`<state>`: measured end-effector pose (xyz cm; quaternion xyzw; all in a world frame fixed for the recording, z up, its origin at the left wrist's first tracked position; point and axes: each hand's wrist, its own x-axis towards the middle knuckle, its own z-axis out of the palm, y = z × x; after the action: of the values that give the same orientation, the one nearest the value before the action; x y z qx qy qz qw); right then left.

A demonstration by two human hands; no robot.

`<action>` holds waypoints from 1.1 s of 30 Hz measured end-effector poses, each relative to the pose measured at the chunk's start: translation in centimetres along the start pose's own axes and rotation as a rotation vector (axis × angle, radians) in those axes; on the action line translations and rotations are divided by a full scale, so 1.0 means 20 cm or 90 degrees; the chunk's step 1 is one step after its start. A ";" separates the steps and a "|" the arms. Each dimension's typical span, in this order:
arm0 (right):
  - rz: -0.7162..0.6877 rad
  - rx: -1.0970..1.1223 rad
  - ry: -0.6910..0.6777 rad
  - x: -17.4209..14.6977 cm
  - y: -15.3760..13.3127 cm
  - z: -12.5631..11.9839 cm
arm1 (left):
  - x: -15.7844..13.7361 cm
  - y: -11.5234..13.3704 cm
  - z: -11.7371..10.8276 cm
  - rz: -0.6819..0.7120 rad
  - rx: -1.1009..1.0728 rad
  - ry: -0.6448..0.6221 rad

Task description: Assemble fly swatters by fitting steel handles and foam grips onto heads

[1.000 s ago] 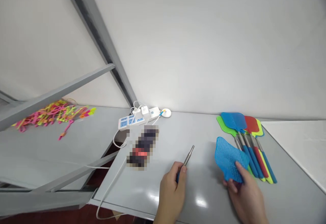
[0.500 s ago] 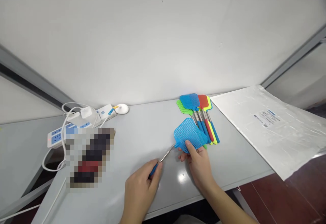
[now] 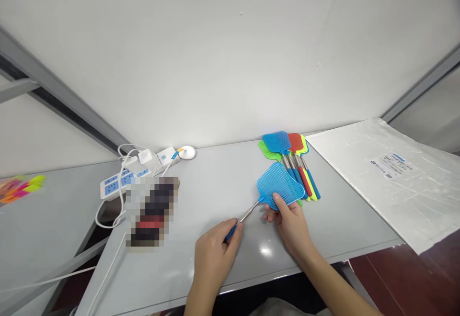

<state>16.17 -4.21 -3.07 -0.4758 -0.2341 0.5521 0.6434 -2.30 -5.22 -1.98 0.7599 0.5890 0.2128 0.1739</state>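
A blue fly swatter (image 3: 275,182) with a perforated head and a thin metal shaft is held between both hands over the table. My left hand (image 3: 217,249) is closed round its blue grip. With the thumb on top and fingers beneath, my right hand (image 3: 289,220) pinches the lower edge of the swatter's head. Just behind lies a pile of several fly swatters (image 3: 276,142) in blue, green, red and yellow, their handles pointing toward me. The held head partly covers some of those handles.
A large white plastic package (image 3: 359,158) with a label lies at the right, overhanging the table edge. On the left are a power strip (image 3: 111,189) with white cables, a round white device (image 3: 187,152) and a pixelated object (image 3: 154,215). Bright coloured items (image 3: 21,189) lie on the adjoining table.
The view has turned left, so the scene sits further right and the coloured items on the adjoining table have appeared. Both hands keep their hold on the blue fly swatter, whose head is tilted slightly differently.
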 end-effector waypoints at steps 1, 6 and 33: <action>0.002 -0.005 -0.004 0.00 0.00 -0.01 | 0.00 0.00 0.00 -0.002 -0.004 -0.003; -0.022 -0.124 -0.027 -0.03 -0.04 -0.07 | 0.00 0.02 -0.04 0.000 -0.068 -0.053; -0.165 -0.398 -0.035 -0.13 -0.32 -0.17 | 0.05 0.41 -0.07 0.009 -0.325 -0.264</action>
<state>21.40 -7.35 1.63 -0.6014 -0.4679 0.3797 0.5246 3.90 -6.15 3.49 0.7232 0.4632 0.1955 0.4736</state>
